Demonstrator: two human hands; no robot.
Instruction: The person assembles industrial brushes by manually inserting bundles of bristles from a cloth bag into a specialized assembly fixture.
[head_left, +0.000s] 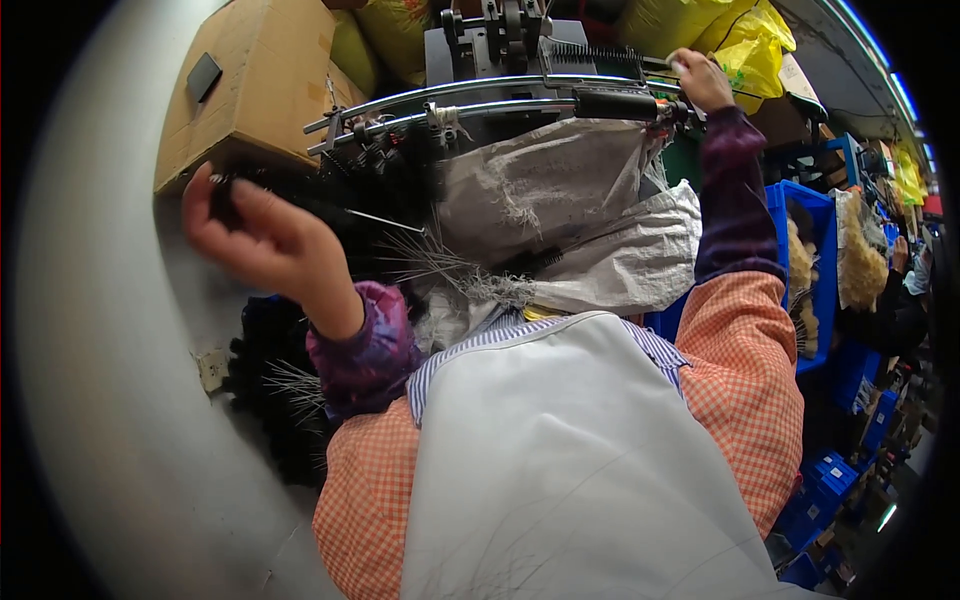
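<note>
Left hand [262, 240]: gripping black brushes [225, 195], raised near box [255, 80].
Right hand [700, 80]: fingers pinched at machine [500, 50] rail.
Progress: brush heap [280, 400] unprocessed.

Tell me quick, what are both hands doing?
Left hand: closed on black brushes.
Right hand: up at the machine, pinching something small and pale; cannot tell what.
</note>
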